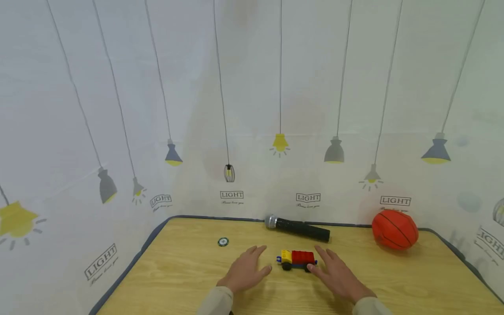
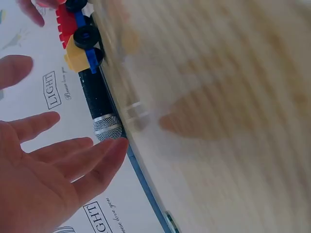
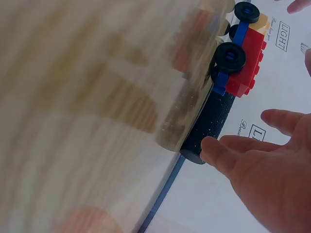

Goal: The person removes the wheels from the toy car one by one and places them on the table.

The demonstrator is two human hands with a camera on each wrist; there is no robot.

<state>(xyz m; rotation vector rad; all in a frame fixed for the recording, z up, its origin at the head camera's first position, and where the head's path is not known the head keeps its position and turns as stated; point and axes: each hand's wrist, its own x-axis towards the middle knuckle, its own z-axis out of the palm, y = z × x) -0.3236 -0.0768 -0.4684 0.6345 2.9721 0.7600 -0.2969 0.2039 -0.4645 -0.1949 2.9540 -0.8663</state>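
A small toy truck (image 1: 298,259) of building bricks, yellow in front and red behind with black wheels and a blue base, stands on the wooden table between the two hands. My left hand (image 1: 246,270) is held to its left, fingers spread and the palm turned inward. On the other side, my right hand (image 1: 337,274) has its fingers extended, its thumb overlapping the truck's rear end in the head view. Both wrist views show the truck (image 2: 80,41) with no fingers around it. Neither hand holds anything.
Behind the truck, a black microphone (image 1: 301,229) with a silver head lies near the table's back edge. A red ball (image 1: 395,229) with black lines sits at the back right. A round chip (image 1: 223,242) lies at the left. White printed sheeting surrounds the table (image 1: 173,271).
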